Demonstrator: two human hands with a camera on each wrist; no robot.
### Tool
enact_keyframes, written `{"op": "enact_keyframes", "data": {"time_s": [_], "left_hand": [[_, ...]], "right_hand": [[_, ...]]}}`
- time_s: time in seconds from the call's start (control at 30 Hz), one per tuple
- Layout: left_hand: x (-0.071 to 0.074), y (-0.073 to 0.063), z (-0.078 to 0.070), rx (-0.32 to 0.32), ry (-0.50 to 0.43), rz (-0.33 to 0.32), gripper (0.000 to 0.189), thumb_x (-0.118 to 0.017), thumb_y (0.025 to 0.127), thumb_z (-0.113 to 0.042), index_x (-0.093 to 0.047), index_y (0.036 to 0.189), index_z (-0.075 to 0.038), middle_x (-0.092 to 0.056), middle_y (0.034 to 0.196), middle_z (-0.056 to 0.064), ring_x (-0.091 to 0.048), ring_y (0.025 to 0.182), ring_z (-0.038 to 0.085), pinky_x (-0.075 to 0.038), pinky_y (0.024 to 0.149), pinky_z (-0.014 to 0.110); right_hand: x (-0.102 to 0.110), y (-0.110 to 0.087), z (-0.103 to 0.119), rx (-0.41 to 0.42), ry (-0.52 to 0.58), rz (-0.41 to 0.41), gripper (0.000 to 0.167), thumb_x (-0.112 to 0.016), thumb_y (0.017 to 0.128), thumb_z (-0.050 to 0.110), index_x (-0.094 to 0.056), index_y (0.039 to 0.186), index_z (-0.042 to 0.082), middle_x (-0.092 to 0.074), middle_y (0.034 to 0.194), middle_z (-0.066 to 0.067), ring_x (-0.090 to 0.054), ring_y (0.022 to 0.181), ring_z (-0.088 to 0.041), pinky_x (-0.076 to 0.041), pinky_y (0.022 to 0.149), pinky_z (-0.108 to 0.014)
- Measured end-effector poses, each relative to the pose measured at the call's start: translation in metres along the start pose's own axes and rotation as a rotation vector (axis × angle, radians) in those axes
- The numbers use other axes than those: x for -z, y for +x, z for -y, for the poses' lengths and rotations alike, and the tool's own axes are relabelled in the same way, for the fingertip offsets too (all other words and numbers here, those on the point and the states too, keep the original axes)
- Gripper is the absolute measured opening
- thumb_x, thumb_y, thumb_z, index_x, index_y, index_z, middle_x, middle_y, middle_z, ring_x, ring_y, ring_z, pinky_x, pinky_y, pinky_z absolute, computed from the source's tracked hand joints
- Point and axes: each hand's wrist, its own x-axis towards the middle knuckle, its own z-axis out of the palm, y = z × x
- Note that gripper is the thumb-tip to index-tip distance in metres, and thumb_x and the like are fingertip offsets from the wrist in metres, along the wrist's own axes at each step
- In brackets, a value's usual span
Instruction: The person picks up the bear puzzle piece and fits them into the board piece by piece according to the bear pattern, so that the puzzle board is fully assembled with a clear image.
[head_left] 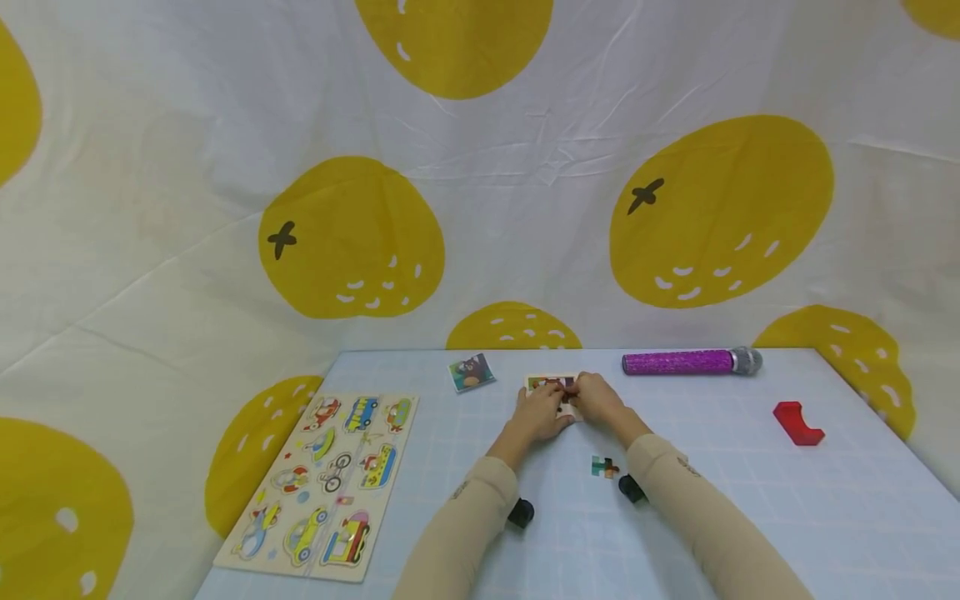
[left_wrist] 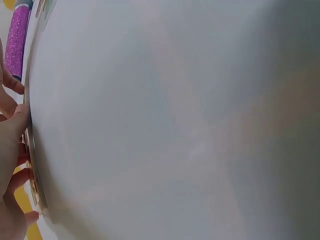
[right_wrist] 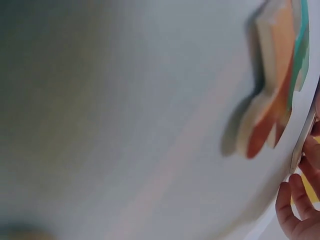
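Observation:
A small jigsaw puzzle [head_left: 542, 382] in a pale tray lies near the back middle of the table, partly covered by both hands. My left hand [head_left: 537, 414] grips it from the left, thumb by the front edge. From the right side, my right hand [head_left: 597, 398] holds the puzzle with curled fingers, which hide whatever piece lies under them. Fingers [left_wrist: 20, 117] line the tray's thin edge in the left wrist view. Closer to me lies a loose teal and brown puzzle piece [head_left: 604, 467], seen large as an orange and teal piece [right_wrist: 272, 85] in the right wrist view.
At the left lies a wooden vehicle puzzle board [head_left: 322, 483]. A small picture card [head_left: 472, 372] lies back left of the hands. A glittery purple microphone [head_left: 678, 362] lies back right, and a red notched block [head_left: 798, 423] lies at the right. A patterned cloth [head_left: 517, 233] hangs behind the table.

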Motion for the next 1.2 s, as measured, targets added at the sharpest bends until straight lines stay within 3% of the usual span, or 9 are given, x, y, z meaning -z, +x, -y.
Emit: {"op": "enact_keyframes", "data": {"time_s": [0.33,0.5,0.63,0.8,1.07,1.2], "left_hand": [[-0.003,0.003,0.001,0.006,-0.023,0.002,0.070,-0.049,0.087,-0.064,-0.044,0.141,-0.019,-0.040,0.145,-0.004,-0.035,0.134,0.013,-0.029,0.108,0.050],[0.002,0.005,-0.002,0.031,-0.035,0.011,0.064,-0.049,0.087,-0.063,-0.052,0.134,-0.020,-0.045,0.138,-0.003,-0.039,0.130,0.015,-0.033,0.103,0.050],[0.005,0.006,-0.004,0.048,-0.049,0.014,0.059,-0.051,0.087,-0.062,-0.056,0.131,-0.022,-0.049,0.132,-0.003,-0.041,0.127,0.014,-0.033,0.102,0.051],[0.001,0.004,-0.003,0.045,-0.047,-0.002,0.062,-0.049,0.088,-0.062,-0.052,0.135,-0.021,-0.044,0.139,-0.003,-0.037,0.131,0.014,-0.031,0.104,0.050],[-0.007,-0.001,-0.001,0.051,-0.073,-0.004,0.071,-0.046,0.088,-0.065,-0.040,0.144,-0.022,-0.037,0.147,-0.001,-0.033,0.136,0.018,-0.022,0.111,0.051],[-0.009,0.001,-0.002,0.054,-0.070,0.009,0.077,-0.045,0.084,-0.071,-0.039,0.144,-0.023,-0.035,0.147,-0.001,-0.031,0.136,0.018,-0.021,0.111,0.051]], "right_hand": [[0.003,-0.005,0.006,0.011,-0.062,0.012,0.020,-0.061,0.086,0.001,-0.070,0.102,-0.005,-0.056,0.102,-0.020,-0.052,0.094,-0.036,-0.047,0.086,-0.047],[0.002,-0.004,0.003,0.008,-0.023,-0.008,0.020,-0.062,0.085,-0.002,-0.069,0.102,-0.007,-0.060,0.096,-0.019,-0.058,0.092,-0.036,-0.047,0.088,-0.047],[0.002,-0.004,0.002,-0.039,0.033,-0.009,0.022,-0.064,0.084,-0.002,-0.067,0.104,-0.009,-0.059,0.096,-0.019,-0.058,0.094,-0.036,-0.046,0.091,-0.047],[0.002,-0.006,0.003,-0.057,0.046,0.003,0.022,-0.062,0.084,-0.002,-0.067,0.104,-0.010,-0.055,0.102,-0.025,-0.056,0.099,-0.039,-0.046,0.092,-0.048],[0.007,-0.013,0.013,-0.121,-0.049,0.117,0.031,-0.056,0.088,0.004,-0.062,0.117,-0.007,-0.044,0.116,-0.030,-0.039,0.108,-0.045,-0.042,0.090,-0.056],[0.008,-0.015,0.012,-0.131,-0.086,0.157,0.035,-0.053,0.092,0.009,-0.058,0.125,-0.004,-0.042,0.118,-0.031,-0.038,0.110,-0.047,-0.044,0.088,-0.058]]}}
